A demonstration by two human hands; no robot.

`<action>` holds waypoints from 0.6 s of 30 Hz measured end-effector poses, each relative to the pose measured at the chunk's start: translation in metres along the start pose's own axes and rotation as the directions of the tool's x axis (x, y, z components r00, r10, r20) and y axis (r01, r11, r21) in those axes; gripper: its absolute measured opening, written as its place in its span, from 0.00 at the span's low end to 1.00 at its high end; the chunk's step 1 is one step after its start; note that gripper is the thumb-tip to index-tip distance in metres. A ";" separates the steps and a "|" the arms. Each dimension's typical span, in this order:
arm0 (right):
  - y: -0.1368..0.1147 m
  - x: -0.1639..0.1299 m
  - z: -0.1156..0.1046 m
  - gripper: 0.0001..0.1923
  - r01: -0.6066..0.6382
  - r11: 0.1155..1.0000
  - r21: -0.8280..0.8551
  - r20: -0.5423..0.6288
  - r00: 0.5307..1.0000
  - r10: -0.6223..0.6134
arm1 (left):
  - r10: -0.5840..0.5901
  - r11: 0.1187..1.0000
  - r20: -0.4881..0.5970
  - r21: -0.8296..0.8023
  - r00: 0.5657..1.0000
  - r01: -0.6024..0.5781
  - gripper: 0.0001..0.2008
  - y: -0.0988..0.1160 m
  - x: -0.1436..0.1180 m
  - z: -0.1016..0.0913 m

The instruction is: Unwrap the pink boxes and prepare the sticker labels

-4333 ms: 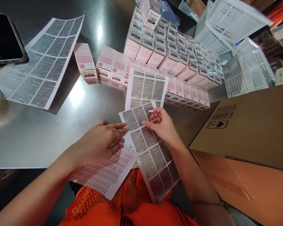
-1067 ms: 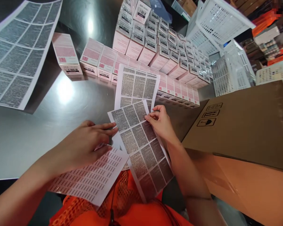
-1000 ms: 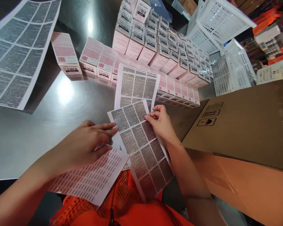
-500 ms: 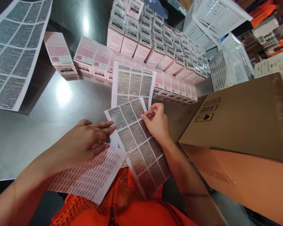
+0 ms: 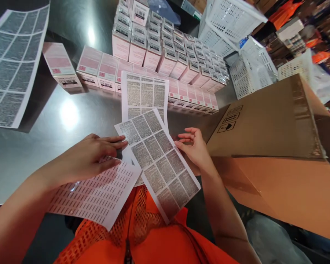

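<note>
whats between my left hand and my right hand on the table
In the head view, the tilted label sheet lies between the left hand and the right hand. The left fingers reach its left edge; the right hand rests at its right edge.

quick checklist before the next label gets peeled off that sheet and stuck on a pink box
1. Left hand steadying paper: ok, it lies flat on the small-print sheet at the table edge.
2. Right hand gripping the label sheet: not ok, fingers open, only at the sheet's right edge.
3. Label sheet supported: not ok, its lower half overhangs the steel table.
4. A label lifted and ready: cannot tell, no peeled corner shows.
5. Pink boxes within view and lying face up: ok, a row lies behind the sheets.
6. Spare labels: ok, a second sheet lies under the first.
</note>
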State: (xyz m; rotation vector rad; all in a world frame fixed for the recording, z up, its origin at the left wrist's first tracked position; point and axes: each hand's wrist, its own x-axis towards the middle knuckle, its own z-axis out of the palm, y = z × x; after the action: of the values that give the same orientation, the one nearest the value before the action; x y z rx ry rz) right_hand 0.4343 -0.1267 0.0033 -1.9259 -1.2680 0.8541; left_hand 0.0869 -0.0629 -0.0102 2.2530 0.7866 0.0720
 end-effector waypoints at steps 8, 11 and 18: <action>0.003 -0.001 0.019 0.31 0.003 1.000 0.025 0.083 0.997 -0.005 | 0.042 0.995 -0.059 0.089 0.997 -0.036 0.15 0.012 -0.010 0.003; 0.002 0.001 0.020 0.29 -0.015 0.991 0.132 0.093 0.996 0.003 | 0.069 0.993 -0.076 0.103 0.995 -0.061 0.16 0.020 -0.017 0.006; -0.021 0.013 0.001 0.29 0.027 0.951 0.309 -0.041 0.999 -0.015 | 0.108 0.981 0.027 0.159 0.994 -0.111 0.11 0.026 -0.020 0.012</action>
State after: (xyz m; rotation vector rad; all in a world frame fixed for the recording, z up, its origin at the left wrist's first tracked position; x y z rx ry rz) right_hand 0.4268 -0.1083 0.0177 -1.6681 -1.0591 0.9393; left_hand 0.0879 -0.0955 0.0022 2.4453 0.6794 0.0408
